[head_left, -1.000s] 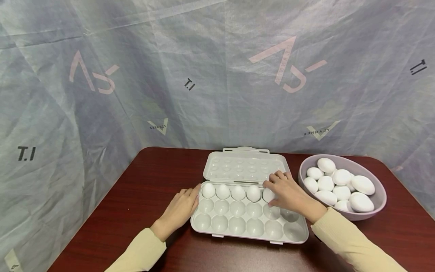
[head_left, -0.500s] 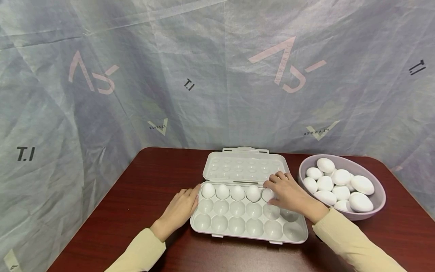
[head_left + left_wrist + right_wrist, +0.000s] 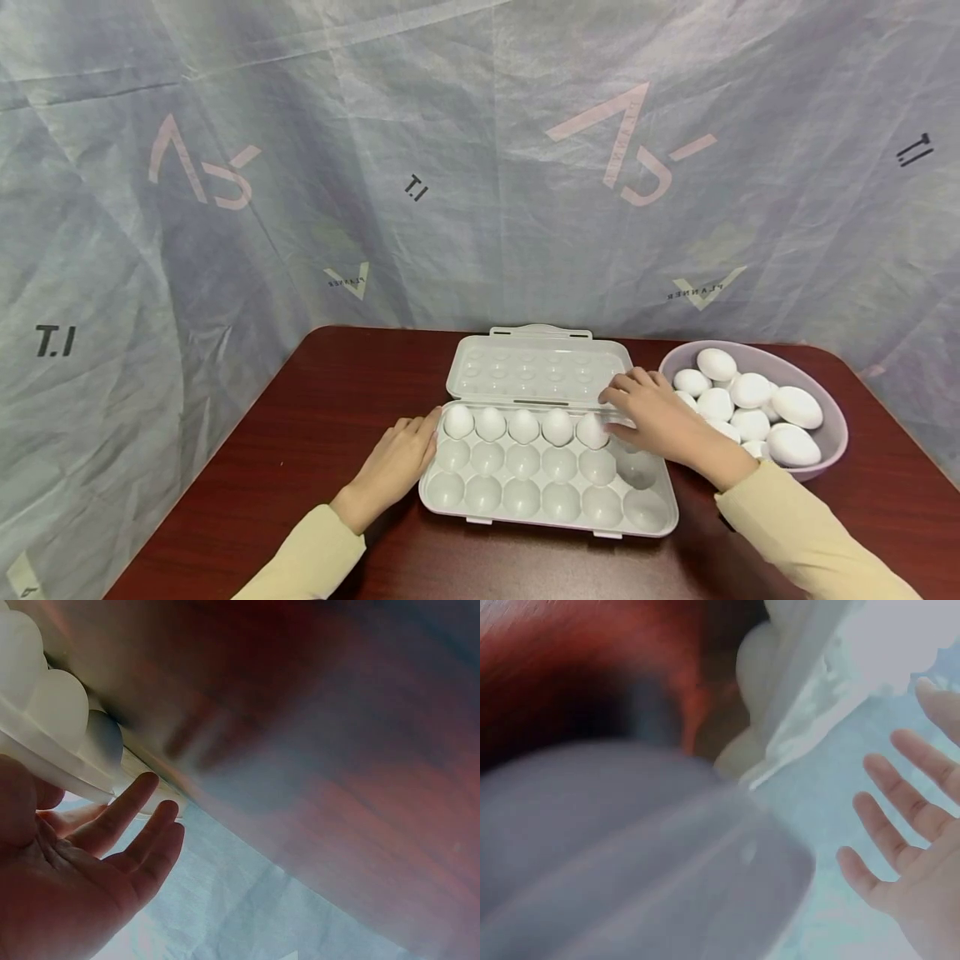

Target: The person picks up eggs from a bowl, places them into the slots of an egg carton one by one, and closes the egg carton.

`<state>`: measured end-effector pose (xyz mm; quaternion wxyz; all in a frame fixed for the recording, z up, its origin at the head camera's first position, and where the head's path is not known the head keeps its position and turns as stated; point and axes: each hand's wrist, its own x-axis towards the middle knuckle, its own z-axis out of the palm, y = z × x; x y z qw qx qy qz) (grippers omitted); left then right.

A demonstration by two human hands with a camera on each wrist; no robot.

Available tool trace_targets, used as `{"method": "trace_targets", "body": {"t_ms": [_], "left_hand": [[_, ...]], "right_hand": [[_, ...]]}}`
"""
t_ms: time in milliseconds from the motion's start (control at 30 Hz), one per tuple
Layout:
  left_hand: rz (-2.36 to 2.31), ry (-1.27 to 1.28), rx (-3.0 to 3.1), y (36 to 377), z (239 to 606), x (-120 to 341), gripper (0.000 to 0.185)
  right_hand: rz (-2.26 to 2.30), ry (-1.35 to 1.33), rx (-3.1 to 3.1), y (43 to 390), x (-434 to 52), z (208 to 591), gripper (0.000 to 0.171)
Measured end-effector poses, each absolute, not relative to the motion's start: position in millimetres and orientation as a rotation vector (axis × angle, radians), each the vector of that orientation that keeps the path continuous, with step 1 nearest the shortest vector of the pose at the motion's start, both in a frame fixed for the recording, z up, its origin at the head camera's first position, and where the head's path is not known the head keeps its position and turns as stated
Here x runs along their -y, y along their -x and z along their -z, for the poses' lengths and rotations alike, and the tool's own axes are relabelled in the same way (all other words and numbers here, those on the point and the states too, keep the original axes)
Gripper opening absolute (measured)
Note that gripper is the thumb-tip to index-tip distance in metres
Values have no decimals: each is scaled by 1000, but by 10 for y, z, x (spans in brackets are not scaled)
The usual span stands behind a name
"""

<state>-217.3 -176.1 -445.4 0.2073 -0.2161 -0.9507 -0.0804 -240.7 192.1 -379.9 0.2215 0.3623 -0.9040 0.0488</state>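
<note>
A white plastic egg tray [image 3: 540, 522] lies with its lid folded back, and several white eggs fill most of its back row. At the right end of those eggs is one egg [image 3: 592, 430], with my right hand [image 3: 660, 421] just beside it over the tray's back right corner. That hand [image 3: 922, 847] shows spread, loosely bent fingers and a bare palm in the right wrist view. My left hand [image 3: 393, 467] rests against the tray's left edge; in the left wrist view the fingers of this hand [image 3: 97, 855] extend under the rim, beside the rounded cups [image 3: 60, 709].
A pale purple bowl [image 3: 835, 442] heaped with white eggs [image 3: 751, 390] stands right of the tray, partly behind the right forearm. The upturned lid [image 3: 540, 350] reaches toward the table's back edge. A grey printed cloth [image 3: 480, 208] hangs behind the dark red table [image 3: 360, 367].
My right hand has let go of the egg at the end of the back row and shifted right and slightly up. The egg stays in its cup. My left hand keeps its place.
</note>
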Motion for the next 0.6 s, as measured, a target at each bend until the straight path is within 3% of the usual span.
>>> {"method": "trace_targets", "body": {"t_ms": [600], "left_hand": [[202, 605, 2645, 2156, 4445, 1766, 39]], "right_hand": [[-91, -761, 2664, 2233, -2640, 3547, 27]]}}
